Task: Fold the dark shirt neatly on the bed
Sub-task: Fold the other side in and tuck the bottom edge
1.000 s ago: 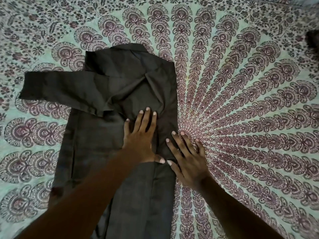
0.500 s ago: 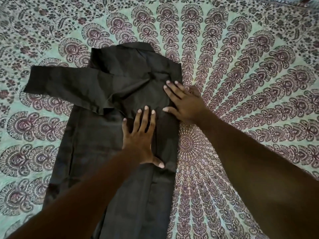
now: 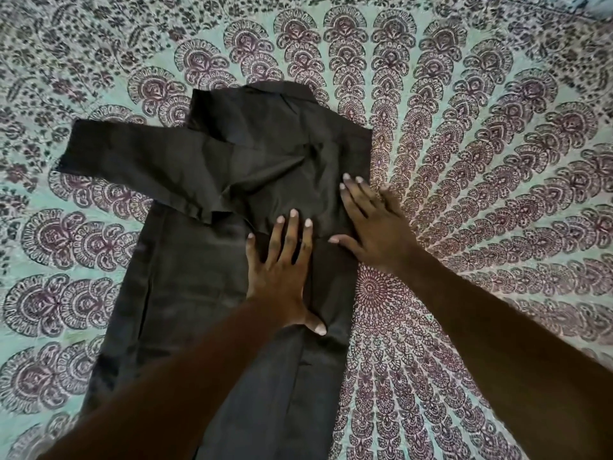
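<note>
Nearest the camera, the lower body of the dark shirt [image 3: 199, 310] runs out of view at the bottom edge. The garment lies flat, lengthwise on the bed [image 3: 497, 167], left of the centre of the patterned cover.

Mid-garment, the left hand [image 3: 282, 270] lies palm down on the cloth, fingers straight and spread, thumb out to the side. This placement appears to pin the layers so that they do not shift during smoothing.

Just beyond and beside it, the right hand [image 3: 374, 230] lies flat with spread fingers across the shirt's right edge, partly on the fabric and partly on the bed cover. Its position suggests that it is pressing down the folded side edge to set a straight crease.

Farther out, a sleeve [image 3: 132, 161] lies across the chest and projects past the left edge; folds bunch near its root. It likely needs folding back next.

The collar [image 3: 275, 91] forms the far end.
</note>
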`<action>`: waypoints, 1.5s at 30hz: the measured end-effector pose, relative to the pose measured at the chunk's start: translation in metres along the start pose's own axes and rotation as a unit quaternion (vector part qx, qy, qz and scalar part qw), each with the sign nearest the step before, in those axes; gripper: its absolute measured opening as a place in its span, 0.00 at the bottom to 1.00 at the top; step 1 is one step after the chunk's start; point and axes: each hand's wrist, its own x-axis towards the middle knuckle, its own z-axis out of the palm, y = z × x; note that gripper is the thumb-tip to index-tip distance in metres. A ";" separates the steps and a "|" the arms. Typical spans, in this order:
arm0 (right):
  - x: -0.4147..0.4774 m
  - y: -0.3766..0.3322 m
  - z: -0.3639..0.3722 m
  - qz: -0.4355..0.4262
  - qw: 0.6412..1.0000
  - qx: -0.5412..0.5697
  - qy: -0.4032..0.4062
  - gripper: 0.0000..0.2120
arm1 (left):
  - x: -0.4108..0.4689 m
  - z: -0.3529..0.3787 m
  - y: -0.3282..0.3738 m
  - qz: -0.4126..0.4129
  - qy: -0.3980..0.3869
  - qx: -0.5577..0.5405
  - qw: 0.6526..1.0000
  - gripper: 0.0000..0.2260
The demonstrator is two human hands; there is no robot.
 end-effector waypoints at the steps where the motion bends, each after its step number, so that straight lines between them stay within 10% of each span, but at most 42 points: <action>1: 0.009 0.005 -0.001 0.014 1.000 0.002 -0.003 0.43 | 0.000 0.000 0.000 -0.001 0.002 -0.001 1.000 0.81; 9: 0.074 0.031 -0.043 0.170 0.982 0.074 -0.038 0.42 | -0.002 -0.002 0.001 -0.010 0.005 0.000 1.000 0.81; 15: -0.043 -0.043 -0.007 0.049 0.996 0.071 0.023 0.34 | -0.026 0.001 0.012 -0.052 0.037 -0.008 0.998 0.75; 23: -0.144 -0.088 0.027 -0.128 0.992 0.001 -0.011 0.32 | -0.153 0.100 0.022 0.033 0.172 -0.004 0.984 0.36; 27: -0.161 -0.099 0.022 0.012 0.999 0.025 -0.026 0.41 | -0.211 0.138 0.014 0.044 0.153 0.019 0.987 0.34; 34: -0.242 -0.174 0.043 -0.107 0.993 0.024 -0.032 0.42 | -0.270 0.184 0.001 0.093 0.137 0.030 0.986 0.37; 45: -0.368 -0.307 0.064 0.017 0.996 0.063 -0.054 0.34 | -0.344 0.224 -0.012 0.120 0.147 -0.001 0.982 0.34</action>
